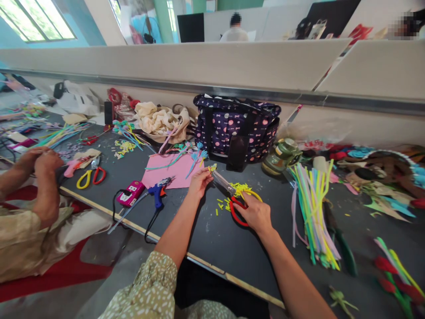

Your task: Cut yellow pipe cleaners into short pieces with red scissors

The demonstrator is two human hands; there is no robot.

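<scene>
My right hand (255, 213) grips a pair of scissors (224, 182) by their red and yellow handles. The blades point up and left, with their tips close to the fingers of my left hand (200, 182). Those fingers pinch a small yellow piece (211, 168), probably fuzzy stem; its exact form is too small to tell. Short cut yellow bits (241, 188) lie in a loose pile behind and under the scissors. Left of my hands, a pink sheet (162, 170) carries several pastel fuzzy stems with tufted ends.
A blue glue gun (157, 195) and magenta box (131, 193) lie left of my arm. A dotted bag (237, 126), phone (237, 153) and jar (281, 156) stand behind. Bundled fuzzy stems (314, 212) and green-handled pliers (341, 243) lie right. A co-worker's hands (44, 161) are at far left.
</scene>
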